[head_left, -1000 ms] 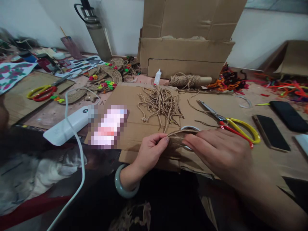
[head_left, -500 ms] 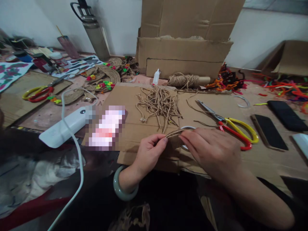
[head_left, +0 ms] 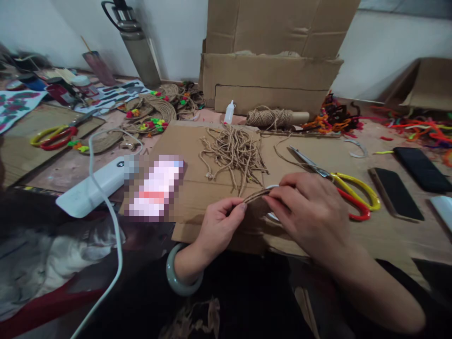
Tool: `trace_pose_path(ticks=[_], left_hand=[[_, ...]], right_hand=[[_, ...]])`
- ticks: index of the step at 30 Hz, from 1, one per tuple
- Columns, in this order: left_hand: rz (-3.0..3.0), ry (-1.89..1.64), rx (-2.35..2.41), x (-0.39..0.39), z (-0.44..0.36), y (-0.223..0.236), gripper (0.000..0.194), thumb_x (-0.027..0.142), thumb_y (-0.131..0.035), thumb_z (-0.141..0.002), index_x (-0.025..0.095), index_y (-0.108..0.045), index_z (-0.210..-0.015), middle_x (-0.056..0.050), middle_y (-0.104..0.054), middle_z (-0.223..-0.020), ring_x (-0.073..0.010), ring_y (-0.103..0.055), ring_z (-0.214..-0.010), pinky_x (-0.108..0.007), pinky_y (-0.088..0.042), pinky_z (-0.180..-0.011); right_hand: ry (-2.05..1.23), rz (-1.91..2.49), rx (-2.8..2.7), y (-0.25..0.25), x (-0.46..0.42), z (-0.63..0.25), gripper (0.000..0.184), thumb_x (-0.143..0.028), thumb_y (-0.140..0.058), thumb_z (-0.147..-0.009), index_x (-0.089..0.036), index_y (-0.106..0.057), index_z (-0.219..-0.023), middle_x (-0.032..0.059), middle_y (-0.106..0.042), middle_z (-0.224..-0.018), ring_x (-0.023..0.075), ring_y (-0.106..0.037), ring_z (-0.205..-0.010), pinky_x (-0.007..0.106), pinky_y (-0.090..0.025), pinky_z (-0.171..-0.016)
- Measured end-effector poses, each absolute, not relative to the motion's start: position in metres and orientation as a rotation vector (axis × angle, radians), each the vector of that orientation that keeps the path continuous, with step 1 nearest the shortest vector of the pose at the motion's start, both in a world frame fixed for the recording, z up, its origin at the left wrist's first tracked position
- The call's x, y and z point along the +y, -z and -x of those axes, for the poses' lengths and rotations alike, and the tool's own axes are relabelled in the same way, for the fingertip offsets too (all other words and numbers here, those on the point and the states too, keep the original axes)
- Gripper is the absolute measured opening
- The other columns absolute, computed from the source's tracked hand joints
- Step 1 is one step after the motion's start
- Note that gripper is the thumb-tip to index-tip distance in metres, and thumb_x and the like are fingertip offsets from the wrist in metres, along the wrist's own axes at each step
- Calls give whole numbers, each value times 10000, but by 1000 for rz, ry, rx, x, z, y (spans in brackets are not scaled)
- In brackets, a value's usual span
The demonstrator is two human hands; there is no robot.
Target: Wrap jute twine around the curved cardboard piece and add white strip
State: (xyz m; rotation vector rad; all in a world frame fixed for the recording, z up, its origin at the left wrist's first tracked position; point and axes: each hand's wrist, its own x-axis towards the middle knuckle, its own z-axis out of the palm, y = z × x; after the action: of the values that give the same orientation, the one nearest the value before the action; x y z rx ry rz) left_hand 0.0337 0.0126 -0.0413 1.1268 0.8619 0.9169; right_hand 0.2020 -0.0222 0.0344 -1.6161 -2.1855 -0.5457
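Observation:
My left hand (head_left: 221, 224) pinches the near end of a jute-wrapped ring (head_left: 254, 197) between thumb and fingers. My right hand (head_left: 310, 212) is closed over the ring's other side, where a bare white stretch of the ring peeks out under the fingers. Both hands hover just above a flat cardboard sheet (head_left: 197, 188). A loose pile of cut jute cords (head_left: 235, 153) lies on the cardboard right behind the hands. A pale green bangle (head_left: 181, 280) circles my left wrist.
Yellow-and-red scissors (head_left: 339, 188) lie right of my hands, two dark phones (head_left: 397, 193) farther right. A twine spool (head_left: 273, 117) and small glue bottle (head_left: 230, 113) stand before cardboard boxes (head_left: 271, 75). A white device (head_left: 95, 188) with cable lies left; more scissors (head_left: 52, 136) far left.
My right hand has shifted slightly up and forward over the ring, fingers curling further round it. The left hand keeps its pinch in nearly the same spot.

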Motion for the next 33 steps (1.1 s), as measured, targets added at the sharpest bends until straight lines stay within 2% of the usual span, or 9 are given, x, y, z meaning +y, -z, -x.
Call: trace_pose_path(ticks=[4, 7, 9, 12, 15, 17, 23, 27, 33], left_hand=[[-1143, -913, 856, 12, -33, 40, 253, 377, -613, -785, 151, -710, -844, 0, -591, -642, -93, -492, -599, -205, -408, -578], [-1130, -874, 852, 12, -33, 38, 283, 405, -612, -782, 150, -705, -862, 23, -527, -563, -73, -421, -512, -190, -351, -484], [-1127, -849, 840, 12, -33, 37, 294, 415, -606, -785, 149, -702, -867, 26, -513, -549, -74, -411, -502, -194, -348, -482], [-1146, -863, 813, 12, -33, 36, 343, 446, -552, -817, 144, -713, -839, -7, -576, -611, -103, -478, -574, -222, -398, -563], [-1155, -871, 783, 14, -32, 35, 400, 477, -503, -837, 142, -719, -809, -40, -636, -704, -140, -536, -675, -244, -424, -644], [-1182, -823, 760, 15, -31, 32, 366, 466, -544, -814, 144, -716, -825, -35, -640, -710, -142, -539, -681, -242, -423, -648], [-1322, -715, 738, 18, -30, 27, 245, 348, -576, -806, 134, -696, -795, -7, -601, -666, -108, -495, -626, -213, -395, -600], [-1232, -809, 834, 16, -32, 33, 263, 375, -593, -788, 133, -695, -772, -3, -591, -629, -102, -483, -590, -209, -387, -567], [-1112, -843, 867, 13, -33, 37, 272, 400, -638, -747, 139, -706, -777, -21, -629, -650, -122, -525, -613, -226, -426, -595]], right_hand=[[295, 1604, -2102, -30, -16, -209, 163, -274, -583, -815, -159, -592, -932, 112, -640, -997, 252, -598, -943, 382, -470, -785], [4, 1609, -2102, -27, -11, -214, 227, -251, -563, -831, -185, -573, -1048, 60, -679, -944, 200, -637, -853, 333, -496, -724], [-163, 1590, -2084, -28, -9, -216, 164, -221, -557, -835, -201, -602, -991, 27, -692, -887, 163, -644, -787, 291, -497, -688], [-322, 1554, -2062, -32, -8, -218, 85, -200, -557, -834, -211, -627, -881, 4, -690, -831, 135, -636, -758, 260, -490, -679], [-424, 1558, -2078, -36, -10, -216, 76, -222, -555, -837, -217, -629, -852, -1, -680, -790, 135, -623, -733, 263, -481, -659], [-487, 1541, -2124, -37, -11, -213, 84, -227, -549, -841, -216, -632, -848, 0, -674, -774, 133, -617, -716, 256, -473, -641], [-462, 1497, -2230, -36, -11, -205, 119, -199, -536, -852, -214, -651, -879, 2, -675, -784, 129, -620, -735, 242, -464, -650], [-316, 1506, -2154, -35, -17, -214, 162, -224, -486, -880, -202, -617, -972, 32, -673, -876, 149, -624, -810, 266, -485, -701], [-33, 1506, -2109, -29, -30, -220, 95, -247, -542, -842, -193, -588, -906, 69, -661, -953, 200, -612, -918, 334, -490, -778]])
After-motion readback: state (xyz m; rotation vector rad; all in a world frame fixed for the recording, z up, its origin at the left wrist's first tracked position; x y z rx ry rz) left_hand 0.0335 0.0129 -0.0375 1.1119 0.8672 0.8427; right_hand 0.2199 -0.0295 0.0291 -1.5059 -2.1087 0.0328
